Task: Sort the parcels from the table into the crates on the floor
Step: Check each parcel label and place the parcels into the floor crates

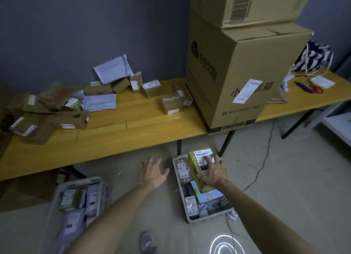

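Note:
Over the right crate [175,165] on the floor, my right hand [213,173] grips a yellow-green box parcel [195,163] with a white barcode label. That crate holds several labelled parcels. My left hand [152,171] hovers open, fingers spread, above the bare floor between the two crates. The left crate [62,187] holds several grey mailer bags and small boxes. On the yellow table [133,132] lie several brown boxes, a "moody" box [171,103] and grey mailers [99,103].
Two big stacked cardboard boxes [237,79] stand on the table's right part. A striped bag [313,57], scissors [316,89] and a pen lie at the far right. Cables run across the floor right of the crate. My shoe [148,242] shows at the bottom.

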